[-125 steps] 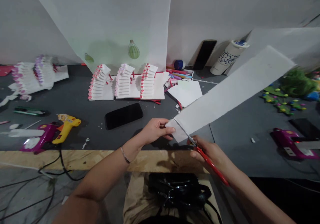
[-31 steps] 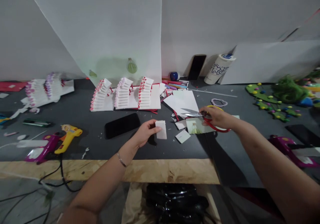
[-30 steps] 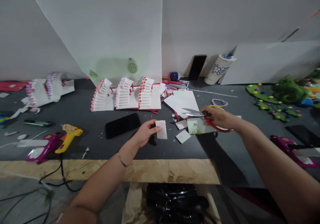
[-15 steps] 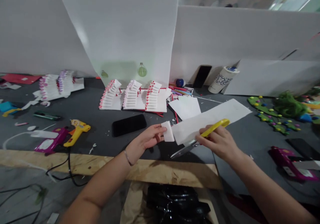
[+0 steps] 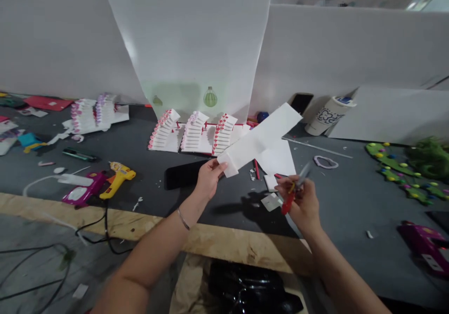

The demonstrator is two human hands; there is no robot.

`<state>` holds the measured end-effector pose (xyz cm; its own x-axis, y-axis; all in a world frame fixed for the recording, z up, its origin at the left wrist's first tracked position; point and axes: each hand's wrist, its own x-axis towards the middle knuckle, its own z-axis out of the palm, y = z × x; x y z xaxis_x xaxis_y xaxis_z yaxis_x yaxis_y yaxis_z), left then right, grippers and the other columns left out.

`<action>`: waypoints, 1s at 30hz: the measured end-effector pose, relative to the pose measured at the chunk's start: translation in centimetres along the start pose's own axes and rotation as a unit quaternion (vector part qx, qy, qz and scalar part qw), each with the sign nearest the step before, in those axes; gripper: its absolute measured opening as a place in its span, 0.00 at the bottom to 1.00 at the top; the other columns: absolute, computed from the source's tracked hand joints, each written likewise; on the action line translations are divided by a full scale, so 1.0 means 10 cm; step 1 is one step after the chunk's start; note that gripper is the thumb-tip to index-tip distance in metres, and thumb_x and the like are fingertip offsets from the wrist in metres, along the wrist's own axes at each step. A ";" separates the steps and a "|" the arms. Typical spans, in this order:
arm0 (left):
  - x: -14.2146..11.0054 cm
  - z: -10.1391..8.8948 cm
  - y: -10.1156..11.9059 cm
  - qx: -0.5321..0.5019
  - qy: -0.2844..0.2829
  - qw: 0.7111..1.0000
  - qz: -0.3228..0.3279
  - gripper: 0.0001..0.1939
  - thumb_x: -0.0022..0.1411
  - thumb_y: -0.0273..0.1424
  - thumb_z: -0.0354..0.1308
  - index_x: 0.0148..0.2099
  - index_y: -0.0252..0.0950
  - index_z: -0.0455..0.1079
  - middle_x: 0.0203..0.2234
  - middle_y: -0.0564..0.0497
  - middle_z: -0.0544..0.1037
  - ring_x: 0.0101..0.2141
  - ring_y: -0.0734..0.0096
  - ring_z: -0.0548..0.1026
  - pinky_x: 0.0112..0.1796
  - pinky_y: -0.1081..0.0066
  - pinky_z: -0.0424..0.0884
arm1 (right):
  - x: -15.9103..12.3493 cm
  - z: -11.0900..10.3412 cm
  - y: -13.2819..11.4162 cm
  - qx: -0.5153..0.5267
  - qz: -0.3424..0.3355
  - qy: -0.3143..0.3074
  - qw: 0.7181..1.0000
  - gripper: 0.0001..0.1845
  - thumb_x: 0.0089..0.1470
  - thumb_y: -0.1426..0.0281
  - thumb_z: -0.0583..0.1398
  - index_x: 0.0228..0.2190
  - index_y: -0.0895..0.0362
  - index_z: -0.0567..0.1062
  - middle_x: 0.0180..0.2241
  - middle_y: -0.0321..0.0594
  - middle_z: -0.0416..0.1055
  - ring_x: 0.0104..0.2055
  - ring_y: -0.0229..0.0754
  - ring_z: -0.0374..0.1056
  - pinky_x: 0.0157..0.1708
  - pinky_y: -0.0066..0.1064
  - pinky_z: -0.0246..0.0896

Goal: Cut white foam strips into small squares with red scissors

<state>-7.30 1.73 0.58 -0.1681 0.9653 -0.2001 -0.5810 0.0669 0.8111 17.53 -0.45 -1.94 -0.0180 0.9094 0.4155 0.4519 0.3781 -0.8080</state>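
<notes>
My left hand (image 5: 208,179) pinches the near end of a long white paper strip (image 5: 263,138), holding it tilted up above the table. A small white piece (image 5: 229,164) lies over that end, under my thumb. On the right, my right hand (image 5: 302,204) is closed around scissors (image 5: 304,173) with red and yellow handles, blades pointing up and away. Close to its fingertips are a small white block (image 5: 270,183) and a square white scrap (image 5: 271,202); whether the fingers touch the block I cannot tell. A white sheet (image 5: 278,157) lies beneath the raised strip.
Behind stand cards with rows of red and pink-tipped sticks (image 5: 163,131). A black phone (image 5: 185,174) lies left of centre. Further left are a yellow glue gun (image 5: 117,179) and a purple device (image 5: 84,190). A white cup (image 5: 329,116) and green felt pieces (image 5: 389,159) are on the right.
My left hand has brought the small piece onto the strip's end and lifted the strip. The scissors in my right hand have turned from pointing left to pointing up, away from the strip.
</notes>
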 end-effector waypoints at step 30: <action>-0.25 0.09 -0.25 0.130 -0.024 0.991 -0.016 0.27 0.44 0.39 0.70 0.46 0.36 0.69 0.24 0.55 0.78 0.25 0.75 0.72 0.31 0.74 0.68 | 0.00 0.59 -0.41 0.255 0.229 0.174 0.923 0.17 0.40 0.64 0.70 0.33 0.57 0.74 0.30 0.38 0.77 0.33 0.43 0.74 0.38 0.38 0.71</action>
<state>-4.68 -0.66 -0.42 -0.1123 0.9720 -0.2067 -0.3587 0.1543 0.9206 10.40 -0.95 -1.07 0.3981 0.9172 0.0183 -0.1387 0.0799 -0.9871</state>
